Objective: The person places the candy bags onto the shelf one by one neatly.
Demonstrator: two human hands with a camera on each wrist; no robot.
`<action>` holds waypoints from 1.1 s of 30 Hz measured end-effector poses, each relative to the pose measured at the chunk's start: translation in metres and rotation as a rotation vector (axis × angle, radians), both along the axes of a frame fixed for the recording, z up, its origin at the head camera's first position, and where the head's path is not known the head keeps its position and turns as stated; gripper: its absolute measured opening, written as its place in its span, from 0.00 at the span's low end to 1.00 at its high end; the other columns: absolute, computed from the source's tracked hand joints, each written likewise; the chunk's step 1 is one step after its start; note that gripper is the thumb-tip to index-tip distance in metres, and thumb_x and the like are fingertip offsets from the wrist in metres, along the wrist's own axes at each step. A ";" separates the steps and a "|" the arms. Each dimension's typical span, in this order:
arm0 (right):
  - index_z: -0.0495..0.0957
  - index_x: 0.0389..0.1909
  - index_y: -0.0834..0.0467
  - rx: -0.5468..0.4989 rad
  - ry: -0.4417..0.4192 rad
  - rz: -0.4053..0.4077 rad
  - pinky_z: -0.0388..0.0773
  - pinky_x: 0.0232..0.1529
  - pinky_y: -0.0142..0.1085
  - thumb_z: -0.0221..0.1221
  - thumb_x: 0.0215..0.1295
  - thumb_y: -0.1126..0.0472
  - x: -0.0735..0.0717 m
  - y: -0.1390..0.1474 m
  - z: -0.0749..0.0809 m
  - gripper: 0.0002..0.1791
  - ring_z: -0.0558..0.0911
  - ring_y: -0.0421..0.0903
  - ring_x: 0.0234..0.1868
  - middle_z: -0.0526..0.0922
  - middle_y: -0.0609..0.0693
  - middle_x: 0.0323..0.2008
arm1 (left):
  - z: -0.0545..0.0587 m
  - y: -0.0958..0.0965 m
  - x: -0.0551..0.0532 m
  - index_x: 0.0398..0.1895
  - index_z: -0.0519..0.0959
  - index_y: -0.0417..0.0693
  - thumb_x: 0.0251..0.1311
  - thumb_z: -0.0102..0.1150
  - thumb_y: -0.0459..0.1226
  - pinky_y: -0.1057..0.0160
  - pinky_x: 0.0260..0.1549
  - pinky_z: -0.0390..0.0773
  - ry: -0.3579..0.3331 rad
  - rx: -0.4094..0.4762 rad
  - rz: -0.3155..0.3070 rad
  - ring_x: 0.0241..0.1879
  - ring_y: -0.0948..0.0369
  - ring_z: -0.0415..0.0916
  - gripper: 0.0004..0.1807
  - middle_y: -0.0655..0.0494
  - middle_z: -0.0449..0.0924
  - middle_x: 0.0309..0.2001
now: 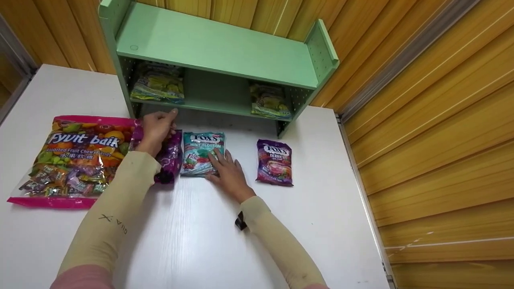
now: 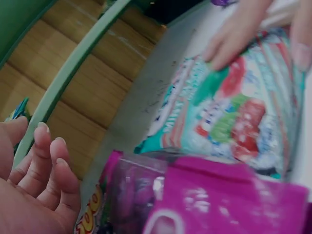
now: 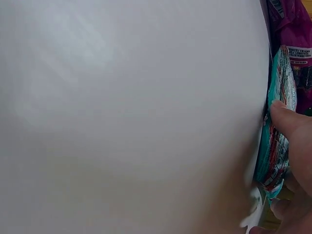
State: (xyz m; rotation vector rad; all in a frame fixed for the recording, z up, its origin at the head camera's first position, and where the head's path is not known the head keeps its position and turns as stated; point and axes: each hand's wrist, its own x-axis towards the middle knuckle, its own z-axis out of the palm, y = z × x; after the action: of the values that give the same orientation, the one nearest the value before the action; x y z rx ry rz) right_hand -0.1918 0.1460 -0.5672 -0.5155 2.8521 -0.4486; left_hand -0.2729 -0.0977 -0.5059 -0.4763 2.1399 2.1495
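A teal mint candy bag [image 1: 199,154] lies on the white table below the shelf. My right hand [image 1: 231,172] rests on its right side, fingers spread over the front and the thumb [image 3: 287,119] touching its near edge. Just left of that bag is a purple bag [image 1: 170,156], partly hidden by my left arm. Over its upper part is my left hand [image 1: 158,127], close to the shelf's front. In the left wrist view those fingers [image 2: 46,170] are loosely bent with nothing between them.
A large pink-edged fruit candy bag [image 1: 88,156] lies at the left, a small purple berries bag [image 1: 275,162] at the right. Behind stands a green shelf [image 1: 217,44]. Yellow candy bags stand inside it at the left [image 1: 158,86] and right [image 1: 270,102].
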 end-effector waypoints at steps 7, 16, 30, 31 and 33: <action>0.45 0.76 0.38 -0.007 -0.002 -0.010 0.45 0.75 0.55 0.51 0.67 0.38 0.002 0.005 0.001 0.41 0.41 0.50 0.79 0.40 0.39 0.78 | -0.004 0.012 0.008 0.37 0.78 0.44 0.65 0.56 0.52 0.66 0.25 0.78 0.035 -0.106 -0.076 0.22 0.63 0.75 0.19 0.53 0.80 0.27; 0.48 0.76 0.38 -0.033 -0.013 -0.042 0.45 0.75 0.56 0.53 0.67 0.38 0.003 0.015 0.004 0.40 0.45 0.50 0.79 0.43 0.38 0.78 | -0.008 0.022 0.017 0.41 0.80 0.42 0.64 0.56 0.55 0.62 0.25 0.77 0.033 -0.183 -0.139 0.23 0.59 0.75 0.23 0.55 0.80 0.25; 0.47 0.75 0.36 -0.069 -0.056 -0.095 0.44 0.76 0.54 0.53 0.66 0.38 0.000 0.035 0.001 0.40 0.43 0.48 0.79 0.41 0.36 0.78 | -0.007 0.041 0.025 0.45 0.78 0.41 0.66 0.54 0.53 0.60 0.27 0.79 0.043 -0.279 -0.245 0.26 0.58 0.76 0.23 0.47 0.81 0.32; 0.47 0.75 0.36 -0.071 -0.059 -0.098 0.44 0.76 0.54 0.53 0.66 0.38 0.000 0.036 0.001 0.40 0.43 0.48 0.79 0.41 0.36 0.78 | -0.007 0.042 0.025 0.45 0.78 0.42 0.67 0.53 0.53 0.62 0.26 0.78 0.038 -0.281 -0.252 0.26 0.58 0.76 0.22 0.47 0.81 0.33; 0.47 0.75 0.35 -0.075 -0.068 -0.102 0.44 0.76 0.54 0.53 0.67 0.39 0.000 0.037 0.002 0.40 0.43 0.48 0.79 0.41 0.36 0.78 | -0.006 0.045 0.027 0.45 0.77 0.43 0.68 0.52 0.52 0.64 0.26 0.78 0.029 -0.300 -0.268 0.27 0.58 0.76 0.21 0.47 0.80 0.33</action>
State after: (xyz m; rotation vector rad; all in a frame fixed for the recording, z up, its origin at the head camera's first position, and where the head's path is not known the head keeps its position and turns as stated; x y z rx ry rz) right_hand -0.1916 0.1833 -0.5654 -0.3619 2.8140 -0.5819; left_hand -0.2461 -0.0523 -0.5123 -0.1613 2.3953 1.7173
